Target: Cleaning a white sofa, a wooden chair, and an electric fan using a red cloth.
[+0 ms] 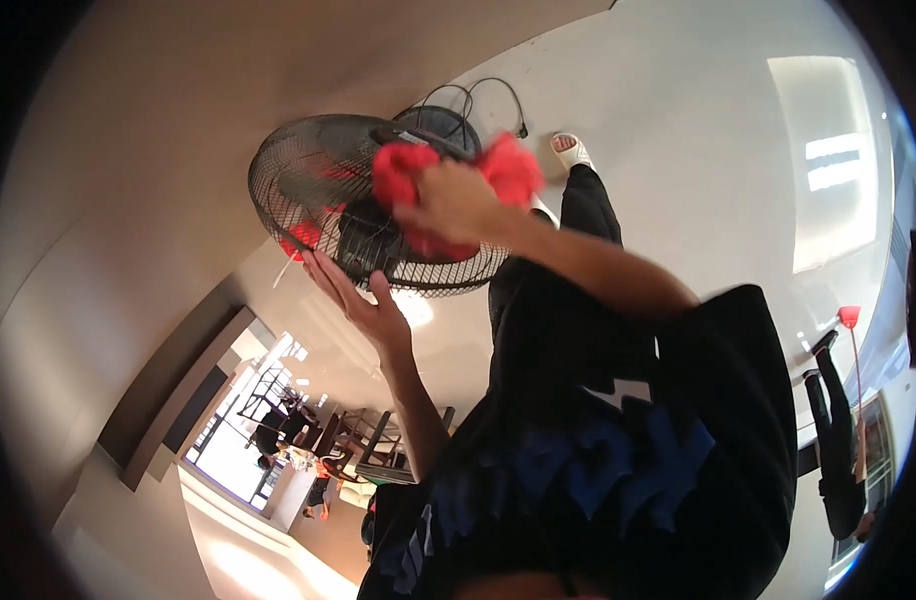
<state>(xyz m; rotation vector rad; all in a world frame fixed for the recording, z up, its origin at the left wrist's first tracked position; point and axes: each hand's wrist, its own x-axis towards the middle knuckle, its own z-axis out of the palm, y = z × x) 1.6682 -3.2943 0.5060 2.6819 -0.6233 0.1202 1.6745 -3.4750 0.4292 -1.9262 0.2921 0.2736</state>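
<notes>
A black floor fan with a round wire cage (pixel 318 150) is in front of me, tilted. My right hand (pixel 460 205) grips a bunched red cloth (pixel 513 170) against the near right part of the cage; the hand and cloth are partly blurred. My left hand (pixel 373 308) lies along the near left rim, fingers straight and thumb apart, the fingertips at the wire. Past the fan head, its dark round base (pixel 436 122) shows on the floor. The cloth covers part of the cage.
A black cable with a plug (pixel 522 132) lies on the pale floor beyond the fan. A red object (pixel 300 240) with a thin pale stick shows beside the cage. At far right a person (pixel 836 440) holds a long-handled red tool (pixel 849 317). Other people and furniture (pixel 383 450) are at lower left.
</notes>
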